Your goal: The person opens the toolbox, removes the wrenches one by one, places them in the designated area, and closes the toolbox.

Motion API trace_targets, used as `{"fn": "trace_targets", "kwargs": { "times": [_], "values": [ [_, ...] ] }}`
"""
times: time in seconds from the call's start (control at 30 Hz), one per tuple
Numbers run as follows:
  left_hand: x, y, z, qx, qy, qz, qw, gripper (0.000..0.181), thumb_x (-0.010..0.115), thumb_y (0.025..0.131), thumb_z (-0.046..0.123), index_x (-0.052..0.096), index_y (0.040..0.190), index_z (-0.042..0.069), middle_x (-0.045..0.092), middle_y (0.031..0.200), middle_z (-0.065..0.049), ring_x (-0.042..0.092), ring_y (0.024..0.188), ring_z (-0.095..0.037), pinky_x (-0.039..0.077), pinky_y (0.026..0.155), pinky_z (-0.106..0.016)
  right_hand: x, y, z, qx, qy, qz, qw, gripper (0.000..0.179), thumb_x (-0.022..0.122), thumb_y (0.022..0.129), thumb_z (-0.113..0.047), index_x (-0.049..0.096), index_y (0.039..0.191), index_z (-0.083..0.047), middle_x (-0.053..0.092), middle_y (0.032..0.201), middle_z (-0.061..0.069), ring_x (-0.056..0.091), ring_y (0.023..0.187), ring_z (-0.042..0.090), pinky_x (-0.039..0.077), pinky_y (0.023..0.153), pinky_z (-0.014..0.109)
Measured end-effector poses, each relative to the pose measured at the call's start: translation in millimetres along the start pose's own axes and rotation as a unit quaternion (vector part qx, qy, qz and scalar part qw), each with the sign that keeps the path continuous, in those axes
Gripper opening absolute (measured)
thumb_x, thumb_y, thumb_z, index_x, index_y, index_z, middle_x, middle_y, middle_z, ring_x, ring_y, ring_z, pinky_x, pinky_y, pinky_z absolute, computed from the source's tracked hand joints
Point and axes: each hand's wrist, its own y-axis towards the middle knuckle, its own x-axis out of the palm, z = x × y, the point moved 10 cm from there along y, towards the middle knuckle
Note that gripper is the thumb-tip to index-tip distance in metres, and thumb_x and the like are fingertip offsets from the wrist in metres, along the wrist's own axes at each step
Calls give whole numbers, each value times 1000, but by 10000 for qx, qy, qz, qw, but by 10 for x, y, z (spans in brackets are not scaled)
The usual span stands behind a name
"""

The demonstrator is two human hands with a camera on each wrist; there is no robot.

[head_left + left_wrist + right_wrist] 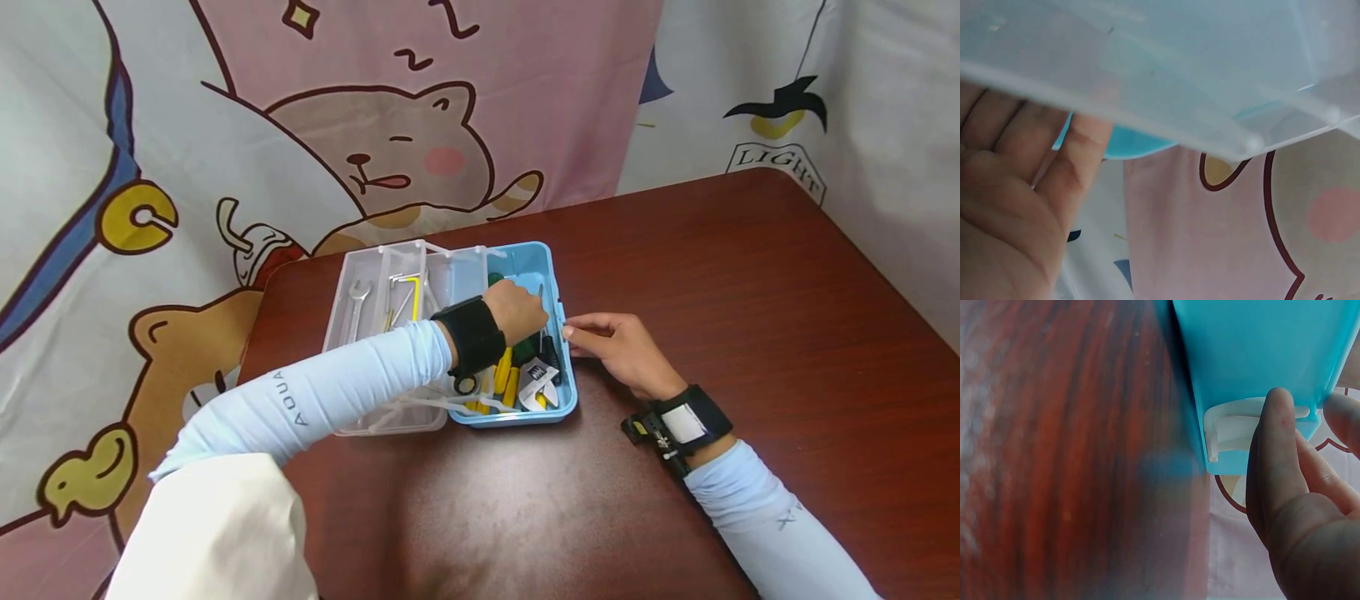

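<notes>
A light blue toolbox (573, 392) stands on the table, its translucent lid tray (427, 421) spread to the left. My left hand (517, 310) reaches over the tray into the blue half; in the left wrist view the clear plastic covers its fingertips, so any grip is hidden. My right hand (626, 350) touches the right outer wall, its fingers fairly straight beside a white latch (1229, 428), with the thumb near the rim. Below my left hand lie yellow-handled tools (512, 387), an adjustable wrench (536, 379) and a black-handled tool (551, 358).
A combination wrench (357, 308) and a yellow hex key (416, 296) lie in the tray's compartments. The dark red wooden table (750, 333) extends right and toward me. A printed cloth (570, 100) hangs behind its back edge.
</notes>
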Motion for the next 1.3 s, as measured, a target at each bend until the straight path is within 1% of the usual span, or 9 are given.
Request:
{"fn": "trace_targets", "kwargs": {
  "times": [0.17, 0.37, 0.63, 0.73, 0.93, 1.0, 1.13, 1.3],
  "values": [
    [46, 26, -3, -11, 24, 75, 10000, 22, 68, 102, 19, 75, 123, 18, 74, 110, 1, 57, 79, -15, 57, 82, -29, 3, 2, -3, -4, -9, -17, 10000, 38, 69, 102, -19, 67, 131, 5, 66, 131, 22, 74, 101, 18, 59, 90, 43],
    [68, 63, 9, 95, 82, 16, 9999, 25, 70, 101, 21, 72, 125, 16, 74, 110, -1, 62, 84, -17, 57, 84, -28, 0, 8, 12, 21, -33, 0, 10000, 38, 69, 101, -19, 67, 131, 5, 66, 130, 22, 74, 100, 19, 59, 90, 44],
    [108, 130, 62, 281, 6, -101, 9996, 28, 68, 102, 19, 70, 130, 16, 72, 117, -2, 65, 93, -18, 57, 89, -31, 11, 5, 21, 9, -7, -21, 10000, 39, 69, 101, -19, 67, 131, 5, 65, 131, 22, 74, 101, 18, 59, 90, 45],
    [118, 156, 91, 309, 122, -66, 9994, 29, 67, 103, 20, 70, 131, 17, 71, 119, -1, 66, 95, -17, 57, 90, -31, 5, 15, 27, 15, -25, -23, 10000, 39, 70, 101, -20, 66, 132, 5, 65, 131, 22, 74, 101, 19, 58, 90, 45],
    [114, 177, 137, 320, 378, 99, 9987, 26, 68, 102, 22, 74, 127, 19, 74, 114, 0, 68, 94, -16, 57, 88, -31, 2, 17, 17, -9, -66, -27, 10000, 40, 69, 102, -21, 66, 132, 4, 66, 132, 22, 74, 102, 19, 58, 91, 46],
    [117, 181, 153, 360, 440, 144, 9983, 25, 68, 102, 23, 74, 127, 19, 74, 115, 0, 69, 95, -16, 57, 89, -31, 3, 15, 12, -21, -39, -16, 10000, 39, 69, 102, -20, 66, 132, 5, 66, 131, 22, 74, 101, 17, 58, 92, 46],
    [133, 190, 174, 451, 566, 151, 9973, 28, 69, 102, 25, 72, 129, 20, 73, 119, 0, 69, 99, -18, 56, 92, -33, 0, 16, 12, -17, -20, -1, 10000, 39, 69, 102, -19, 66, 132, 6, 65, 131, 23, 74, 99, 15, 57, 92, 46],
    [152, 206, 196, 533, 712, 143, 9959, 31, 71, 100, 27, 71, 131, 20, 73, 119, 0, 68, 99, -18, 55, 95, -33, -1, 15, 7, 2, -11, 11, 10000, 40, 69, 102, -19, 66, 132, 6, 65, 131, 24, 74, 99, 14, 58, 91, 45]
  ]
}}
